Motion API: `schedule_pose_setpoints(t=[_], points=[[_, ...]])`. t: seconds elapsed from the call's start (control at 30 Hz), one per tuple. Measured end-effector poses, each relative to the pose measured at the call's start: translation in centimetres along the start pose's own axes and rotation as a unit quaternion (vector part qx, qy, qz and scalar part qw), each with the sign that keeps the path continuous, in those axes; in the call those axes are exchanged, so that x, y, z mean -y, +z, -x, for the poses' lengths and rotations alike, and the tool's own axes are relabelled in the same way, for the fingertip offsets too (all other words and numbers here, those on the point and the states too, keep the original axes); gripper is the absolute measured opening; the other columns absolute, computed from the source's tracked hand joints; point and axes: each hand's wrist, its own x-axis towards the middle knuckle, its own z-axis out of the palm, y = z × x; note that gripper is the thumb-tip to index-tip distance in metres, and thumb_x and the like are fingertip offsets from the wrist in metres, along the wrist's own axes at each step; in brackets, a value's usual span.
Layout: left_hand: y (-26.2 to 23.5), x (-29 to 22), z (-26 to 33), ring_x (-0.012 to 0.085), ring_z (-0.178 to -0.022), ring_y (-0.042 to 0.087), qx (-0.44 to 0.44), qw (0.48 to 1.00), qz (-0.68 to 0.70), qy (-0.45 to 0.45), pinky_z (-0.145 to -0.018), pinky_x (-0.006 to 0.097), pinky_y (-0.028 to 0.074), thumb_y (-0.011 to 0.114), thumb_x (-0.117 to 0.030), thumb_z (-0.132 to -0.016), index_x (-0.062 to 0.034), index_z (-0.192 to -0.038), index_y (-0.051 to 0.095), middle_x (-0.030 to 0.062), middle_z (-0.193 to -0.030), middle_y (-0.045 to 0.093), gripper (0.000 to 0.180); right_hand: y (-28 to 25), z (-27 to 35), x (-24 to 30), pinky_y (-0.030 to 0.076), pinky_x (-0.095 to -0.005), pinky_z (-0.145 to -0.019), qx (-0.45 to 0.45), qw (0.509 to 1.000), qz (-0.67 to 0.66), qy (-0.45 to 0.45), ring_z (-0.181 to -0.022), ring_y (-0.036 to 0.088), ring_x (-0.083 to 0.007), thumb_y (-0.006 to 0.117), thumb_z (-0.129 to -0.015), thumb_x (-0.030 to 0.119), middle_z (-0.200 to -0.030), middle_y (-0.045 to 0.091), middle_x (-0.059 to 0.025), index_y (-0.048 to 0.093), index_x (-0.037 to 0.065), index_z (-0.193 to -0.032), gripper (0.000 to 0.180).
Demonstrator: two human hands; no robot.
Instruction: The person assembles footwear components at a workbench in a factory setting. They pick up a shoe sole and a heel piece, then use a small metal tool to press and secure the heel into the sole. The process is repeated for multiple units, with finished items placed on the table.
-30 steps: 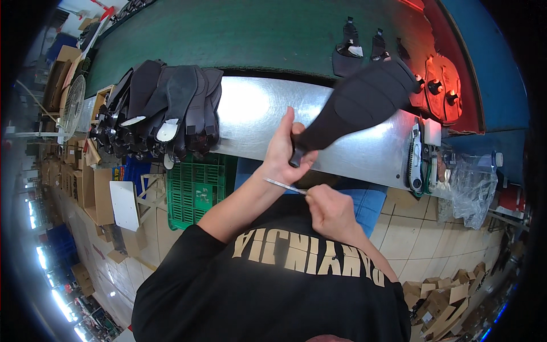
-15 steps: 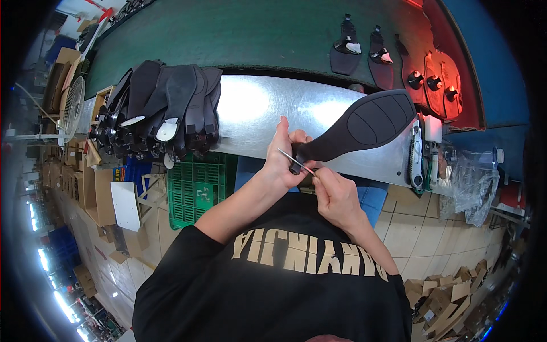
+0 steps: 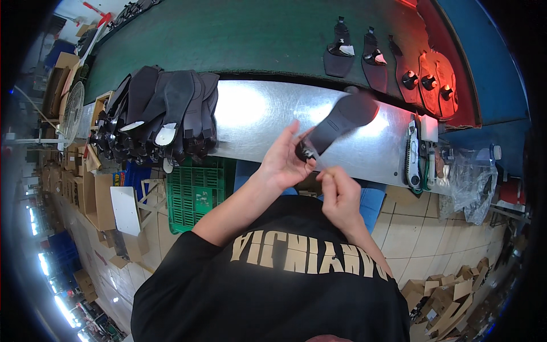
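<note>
Shoe sole (image 3: 337,123), dark and partly blurred, extends above the metal desk (image 3: 250,111); I observe its near end grasped by the left hand (image 3: 284,161). Right hand (image 3: 342,198) is close by, fingers curled; I cannot tell whether they grip anything.

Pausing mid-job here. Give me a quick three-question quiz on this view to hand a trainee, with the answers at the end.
1. Which hand holds the dark shoe over the metal ledge?
2. True or false: the pile of dark shoes lies to the left of the held shoe.
3. What colour is the plastic crate set lower than the metal ledge?
A) yellow
B) green
C) white

Key:
1. The left hand.
2. True.
3. B.
</note>
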Motion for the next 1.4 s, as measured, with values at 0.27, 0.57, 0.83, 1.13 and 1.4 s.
schedule_pose_setpoints(t=[0.27,0.57,0.83,1.13,1.4], points=[[-3.8,2.4,-0.3,0.0113,-0.082,0.06,0.019,0.997,-0.077,-0.015,-0.055,0.019,0.046,0.058,-0.014,-0.092,-0.0077,-0.121,0.056,0.0021,-0.098,0.059,0.031,0.6,-1.2,-0.6,0.034,-0.0196,-0.051,-0.045,0.992,-0.114,0.026,-0.057,0.042,-0.0055,0.074,-0.075,0.005,-0.069,0.045,0.0014,0.06,0.004,-0.124,0.051],[-2.5,1.9,1.3,0.0061,-0.07,0.057,0.058,0.988,-0.143,-0.006,-0.049,0.018,0.04,0.055,-0.017,-0.094,-0.0078,-0.12,0.057,0.0018,-0.088,0.062,0.027,-0.4,-2.0,-0.3,0.035,-0.0237,-0.05,-0.016,0.997,-0.081,0.008,-0.054,0.042,-0.0085,0.075,-0.072,0.006,-0.061,0.044,0.0001,0.066,0.007,-0.117,0.046],[-3.5,3.2,0.6,0.0055,-0.072,0.057,0.031,0.989,-0.143,-0.003,-0.05,0.017,0.04,0.054,-0.021,-0.096,-0.0103,-0.119,0.058,-0.0016,-0.087,0.062,0.026,0.5,-1.8,-0.4,0.044,-0.0232,-0.053,-0.094,0.992,-0.063,-0.058,-0.061,0.057,-0.0081,0.072,-0.075,0.0,-0.072,0.062,-0.0054,0.071,0.005,-0.104,0.03],[0.3,3.3,2.1,0.0057,-0.077,0.058,0.082,0.969,-0.186,0.141,-0.054,0.02,0.046,0.059,-0.02,-0.093,-0.0088,-0.129,0.055,-0.0004,-0.099,0.065,0.037,-2.2,-1.0,-0.6,0.037,-0.0163,-0.052,-0.212,0.945,-0.238,0.08,-0.058,0.046,-0.0028,0.064,-0.089,0.009,-0.083,0.054,-0.0001,0.053,0.002,-0.117,0.031],[1.0,5.0,-2.3,0.0027,-0.06,0.05,0.089,0.871,-0.46,0.145,-0.048,0.018,0.036,0.062,-0.029,-0.092,-0.0038,-0.096,0.072,0.001,-0.084,0.067,0.027,-6.8,-3.1,-3.9,0.028,-0.0181,-0.036,-0.231,0.89,-0.355,0.169,-0.042,0.04,-0.0018,0.064,-0.088,0.006,-0.076,0.057,-0.0001,0.046,-0.004,-0.126,0.043]])
